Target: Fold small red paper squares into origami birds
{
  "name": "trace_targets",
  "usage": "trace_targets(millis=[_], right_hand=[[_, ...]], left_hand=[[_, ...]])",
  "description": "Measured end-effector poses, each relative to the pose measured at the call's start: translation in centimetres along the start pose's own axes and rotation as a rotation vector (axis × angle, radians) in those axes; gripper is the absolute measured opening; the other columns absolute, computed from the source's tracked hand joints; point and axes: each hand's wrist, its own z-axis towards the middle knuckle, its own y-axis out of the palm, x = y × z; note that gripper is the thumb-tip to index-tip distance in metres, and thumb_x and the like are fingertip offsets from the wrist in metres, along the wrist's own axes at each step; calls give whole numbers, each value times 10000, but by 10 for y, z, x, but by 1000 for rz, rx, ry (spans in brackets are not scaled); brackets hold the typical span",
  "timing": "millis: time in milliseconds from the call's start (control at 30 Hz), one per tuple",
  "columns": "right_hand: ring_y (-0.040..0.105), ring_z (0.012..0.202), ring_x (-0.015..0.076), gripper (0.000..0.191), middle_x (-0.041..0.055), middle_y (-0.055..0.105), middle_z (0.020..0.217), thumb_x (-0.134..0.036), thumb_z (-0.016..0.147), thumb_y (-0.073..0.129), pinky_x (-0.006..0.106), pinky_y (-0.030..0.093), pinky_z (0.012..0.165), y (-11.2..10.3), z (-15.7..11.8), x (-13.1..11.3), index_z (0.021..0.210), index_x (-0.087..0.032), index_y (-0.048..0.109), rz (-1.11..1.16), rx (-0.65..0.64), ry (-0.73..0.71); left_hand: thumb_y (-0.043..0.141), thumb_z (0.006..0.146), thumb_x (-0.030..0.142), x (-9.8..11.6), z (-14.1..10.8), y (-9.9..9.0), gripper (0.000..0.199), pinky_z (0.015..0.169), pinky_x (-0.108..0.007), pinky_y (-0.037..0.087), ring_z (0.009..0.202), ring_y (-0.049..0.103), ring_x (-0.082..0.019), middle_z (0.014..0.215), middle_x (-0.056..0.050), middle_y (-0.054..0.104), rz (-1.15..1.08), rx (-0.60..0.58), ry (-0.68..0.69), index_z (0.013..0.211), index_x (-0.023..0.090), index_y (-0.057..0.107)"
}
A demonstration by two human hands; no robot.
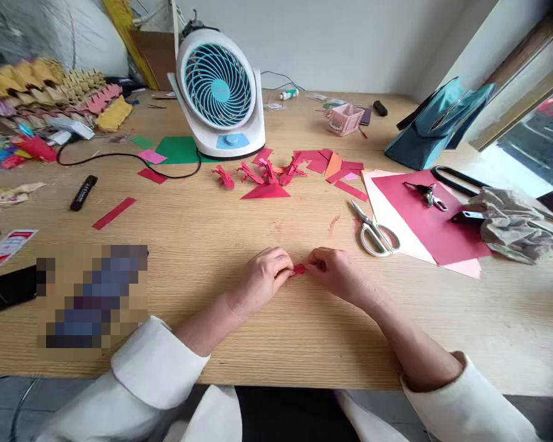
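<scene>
Between my two hands is a small red folded paper piece (298, 269), low over the wooden table. My left hand (268, 270) pinches its left end, fingers closed. At its right end, the fingers of my right hand (334, 270) are pressed together on it. Much of the piece is covered by fingertips. Beyond the hands stand several small red folded paper figures (267, 172), with a wider red folded piece (266, 191) in front. White-handled scissors (375, 233) lie partly open to the right of my right hand.
A white fan (221, 92) stands at the back. Red paper sheets (396, 190) lie at the right, with keys (427, 195) on top. A teal bag (424, 138) stands behind them. At the left lie a black marker (83, 193), a red strip (114, 213) and a blurred-out object.
</scene>
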Motion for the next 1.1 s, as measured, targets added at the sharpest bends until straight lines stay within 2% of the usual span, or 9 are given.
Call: trace_targets(millis=[133,300,433,700,967,1100], right_hand=[[415,554,91,131,-31,517,595,-141,797,556,221,301,557,0,0,2,669,-169,566,-38,-11,-14],[437,551,99,115,-23,557,602,-185,781,574,222,298,542,-2,6,2,667,-183,560,-106,-58,26],[453,554,106,134,-18,584,608,-225,780,599,232,298,540,-5,12,0,655,-189,566,-162,-124,53],[474,547,117,281,-17,578,570,-391,799,653,254,279,536,-11,26,-5,608,-202,572,-268,-246,72],[480,545,123,329,-5,582,565,-427,811,661,259,280,532,-11,30,-10,594,-198,569,-315,-271,75],[483,543,123,329,-9,587,566,-425,813,657,261,287,540,-11,27,-10,592,-198,571,-277,-263,70]], left_hand=[[510,967,155,2,-9,-3,205,759,-302,468,802,561,-160,836,-33,663,201,-54,152,812,141,644],[462,963,106,6,-22,-10,248,775,-346,461,870,562,-196,1070,-87,687,439,-74,282,1132,103,643],[450,954,98,8,-27,-13,323,816,-363,463,911,561,-211,1174,-137,657,547,-160,326,1237,79,604],[434,940,88,8,-26,-18,395,872,-358,485,1015,552,-224,1253,-154,615,498,-322,278,1319,64,539],[400,928,50,3,-31,-19,469,889,-363,492,986,553,-217,1224,-165,626,464,-266,299,1394,24,447],[419,925,57,4,-30,-20,451,871,-355,499,995,549,-220,1274,-153,613,469,-272,304,1369,32,490]])
